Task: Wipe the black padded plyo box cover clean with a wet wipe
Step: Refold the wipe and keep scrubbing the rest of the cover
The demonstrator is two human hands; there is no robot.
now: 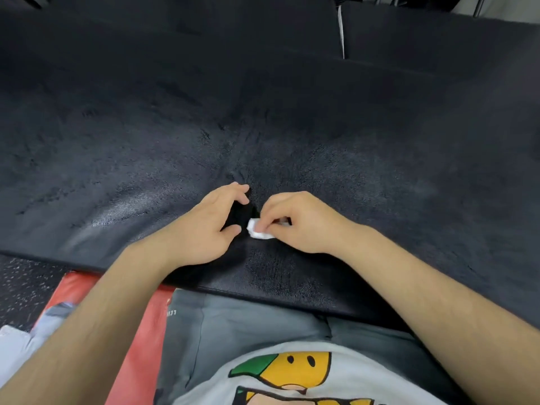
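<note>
The black padded plyo box cover fills most of the view, its fuzzy surface marked with streaks and a shiny patch at the near left. A small crumpled white wet wipe lies against the cover near its front edge, pinched by my right hand. My left hand rests on the cover just left of the wipe, fingers spread and curved, holding nothing. A crease in the cover runs away from between my hands.
The cover's front edge runs just in front of my body. A red and grey printed item lies on the speckled dark floor at the lower left. A white strip shows in a seam at the back.
</note>
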